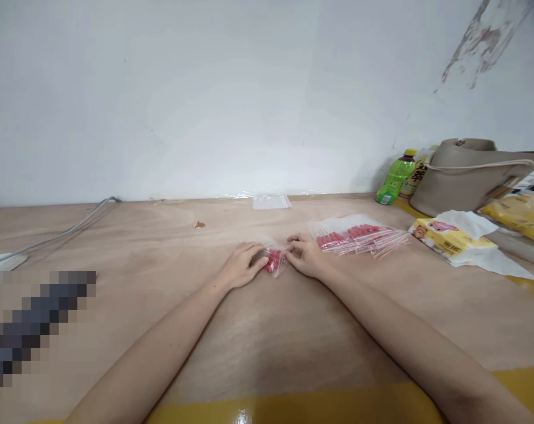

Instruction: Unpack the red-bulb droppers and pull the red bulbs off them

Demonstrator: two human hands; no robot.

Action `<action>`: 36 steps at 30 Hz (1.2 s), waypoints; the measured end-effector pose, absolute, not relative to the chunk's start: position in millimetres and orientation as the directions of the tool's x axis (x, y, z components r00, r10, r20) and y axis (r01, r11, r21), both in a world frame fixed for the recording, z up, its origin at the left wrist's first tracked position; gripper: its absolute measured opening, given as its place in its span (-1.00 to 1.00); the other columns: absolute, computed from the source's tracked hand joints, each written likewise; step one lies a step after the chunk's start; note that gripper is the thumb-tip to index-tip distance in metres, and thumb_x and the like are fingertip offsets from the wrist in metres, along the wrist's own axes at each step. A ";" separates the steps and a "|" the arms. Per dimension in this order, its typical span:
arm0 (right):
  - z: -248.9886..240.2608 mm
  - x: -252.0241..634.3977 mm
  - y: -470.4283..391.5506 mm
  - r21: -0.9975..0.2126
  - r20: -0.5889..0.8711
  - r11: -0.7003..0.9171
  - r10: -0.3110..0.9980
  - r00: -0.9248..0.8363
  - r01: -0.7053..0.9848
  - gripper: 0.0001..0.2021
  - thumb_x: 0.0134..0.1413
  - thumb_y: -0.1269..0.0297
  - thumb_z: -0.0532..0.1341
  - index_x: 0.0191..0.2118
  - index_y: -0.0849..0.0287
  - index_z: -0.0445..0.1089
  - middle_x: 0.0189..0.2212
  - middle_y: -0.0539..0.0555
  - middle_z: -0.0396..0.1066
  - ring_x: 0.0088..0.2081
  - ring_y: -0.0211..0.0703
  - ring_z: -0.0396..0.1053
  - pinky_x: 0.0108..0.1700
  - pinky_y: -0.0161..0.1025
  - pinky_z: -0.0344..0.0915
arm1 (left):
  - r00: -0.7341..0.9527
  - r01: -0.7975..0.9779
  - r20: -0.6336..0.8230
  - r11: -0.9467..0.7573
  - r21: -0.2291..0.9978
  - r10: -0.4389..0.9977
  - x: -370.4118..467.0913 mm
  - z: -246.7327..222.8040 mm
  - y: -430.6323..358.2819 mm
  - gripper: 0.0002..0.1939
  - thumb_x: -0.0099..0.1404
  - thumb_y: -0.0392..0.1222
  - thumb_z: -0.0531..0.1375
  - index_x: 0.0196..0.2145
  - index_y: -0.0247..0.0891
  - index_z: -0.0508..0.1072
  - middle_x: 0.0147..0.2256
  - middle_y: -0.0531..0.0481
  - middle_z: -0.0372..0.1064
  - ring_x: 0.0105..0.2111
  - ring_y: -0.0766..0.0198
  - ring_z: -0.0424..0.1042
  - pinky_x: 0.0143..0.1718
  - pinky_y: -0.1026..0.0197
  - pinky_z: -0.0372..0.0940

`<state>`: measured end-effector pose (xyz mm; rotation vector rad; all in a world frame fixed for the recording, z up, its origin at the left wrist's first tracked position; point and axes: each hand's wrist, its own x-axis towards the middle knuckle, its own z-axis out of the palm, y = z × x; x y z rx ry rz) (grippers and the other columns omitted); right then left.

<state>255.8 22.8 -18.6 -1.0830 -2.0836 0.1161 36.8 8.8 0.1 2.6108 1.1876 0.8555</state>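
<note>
A small clear zip bag (274, 261) with several red pieces inside lies on the wooden table between my two hands. My left hand (244, 265) has its thumb and fingers closed on the bag's left side. At the opposite edge, my right hand (306, 257) pinches the clear plastic, its fingers curled. What the red pieces are is too small to make out. Just right of my right hand, a fanned pile of similar zip bags (359, 235) with red pieces rests on the table.
Near the wall lies a stack of clear bags (271, 202). On the right are a tissue pack (452, 240), a green bottle (397, 178) and a grey-beige handbag (452, 176). A grey cable (81, 224) and a blurred-out dark object (37, 324) lie left. Yellow tape (284, 405) runs along the front edge.
</note>
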 end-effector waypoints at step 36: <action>-12.3 241.4 29.4 -0.811 0.256 0.422 0.879 -0.403 0.406 -0.72 -0.11 0.35 0.23 -0.20 0.28 0.29 -0.31 0.11 0.42 -0.32 -0.27 0.37 -0.32 -0.32 0.30 | 0.541 0.649 0.352 -0.645 0.404 0.764 29.3 -2.0 3.6 -0.59 0.25 -0.07 0.05 0.03 -0.23 0.25 0.01 -0.11 0.26 0.00 0.13 0.25 0.02 0.07 0.15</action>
